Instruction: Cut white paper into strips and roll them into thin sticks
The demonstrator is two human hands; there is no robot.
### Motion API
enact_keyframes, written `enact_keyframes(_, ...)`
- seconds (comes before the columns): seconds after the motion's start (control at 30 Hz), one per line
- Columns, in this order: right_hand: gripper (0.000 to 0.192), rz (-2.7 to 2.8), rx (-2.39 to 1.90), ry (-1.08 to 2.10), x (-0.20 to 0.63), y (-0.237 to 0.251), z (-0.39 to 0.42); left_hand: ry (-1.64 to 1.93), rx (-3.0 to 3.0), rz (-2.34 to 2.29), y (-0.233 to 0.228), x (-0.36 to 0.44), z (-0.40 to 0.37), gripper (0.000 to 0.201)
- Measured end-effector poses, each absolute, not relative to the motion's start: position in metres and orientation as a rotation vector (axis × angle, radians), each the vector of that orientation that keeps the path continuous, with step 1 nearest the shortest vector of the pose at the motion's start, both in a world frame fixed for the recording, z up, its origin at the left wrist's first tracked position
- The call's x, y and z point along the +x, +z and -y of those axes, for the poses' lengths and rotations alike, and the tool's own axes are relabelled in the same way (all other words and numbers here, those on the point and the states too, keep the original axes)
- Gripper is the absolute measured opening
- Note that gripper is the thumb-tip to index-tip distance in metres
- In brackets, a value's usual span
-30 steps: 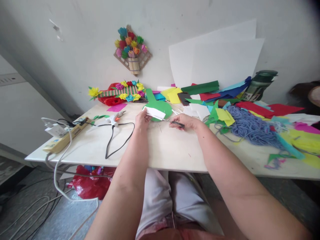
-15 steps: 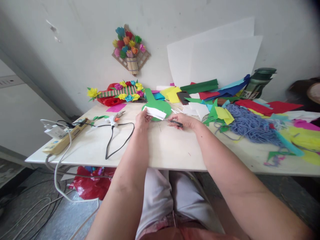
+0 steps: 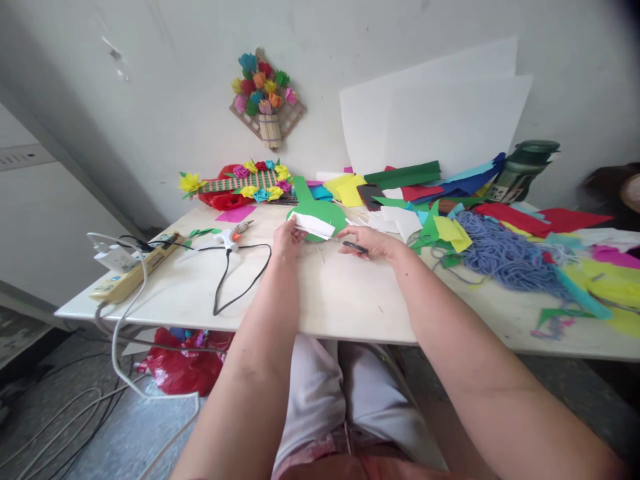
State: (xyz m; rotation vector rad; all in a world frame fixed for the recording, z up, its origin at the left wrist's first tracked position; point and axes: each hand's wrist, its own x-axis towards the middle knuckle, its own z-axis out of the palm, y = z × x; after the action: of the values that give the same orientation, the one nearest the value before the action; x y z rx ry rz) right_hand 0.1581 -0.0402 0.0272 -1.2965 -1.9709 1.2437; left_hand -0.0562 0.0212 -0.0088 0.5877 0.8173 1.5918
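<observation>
My left hand (image 3: 289, 239) is closed on the left end of a folded strip of white paper (image 3: 315, 225). In my right hand (image 3: 367, 241) is a pair of scissors (image 3: 355, 247) with dark handles; the blades point left towards the strip's right end, and whether they touch it I cannot tell. Behind the strip lies a green paper shape (image 3: 306, 193), a round body with a straight neck, flat on the table. Thin white sticks (image 3: 356, 217) and a loose piece of white paper (image 3: 400, 221) lie just beyond my right hand.
A glue gun (image 3: 230, 237) with a black cord rests left of my hands, near a power strip (image 3: 137, 270). Blue-grey yarn (image 3: 505, 250) and coloured paper (image 3: 453, 232) cover the right side. A dark bottle (image 3: 525, 170) and a flower-trimmed craft (image 3: 240, 183) stand by the wall.
The whole view has shifted slightly, so everything sits a little further right. Both hands keep their holds on the white paper and the scissors; the scissor handles seem slightly further from the strip.
</observation>
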Motion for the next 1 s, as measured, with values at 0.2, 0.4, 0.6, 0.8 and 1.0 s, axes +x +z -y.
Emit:
enact_keyframes(0.2,0.054,1.986,-1.299,1.23,0.1579,0.028,0.0398,1.591,0.58,-0.823,-0.0067,-0.0561,-0.0199,0.006)
enact_keyframes(0.4,0.068,1.99,-1.311,1.226,0.157,0.0323,0.0431,1.588,0.591,-0.85,-0.009,-0.0567,-0.0225,0.009)
enact_keyframes(0.6,0.07,2.003,-1.306,1.229,0.157,0.0311,0.044,1.61,0.614,-0.831,-0.0121,-0.059,-0.0246,0.011)
enact_keyframes(0.8,0.071,2.012,-1.25,1.231,0.161,0.0273,0.0418,1.601,0.594,-0.864,-0.0115,-0.0602,-0.026,0.01)
enact_keyframes(1.0,0.066,1.993,-1.214,1.26,0.1606,0.0262,0.0411,1.59,0.594,-0.869,-0.0084,-0.0578,-0.0234,0.015)
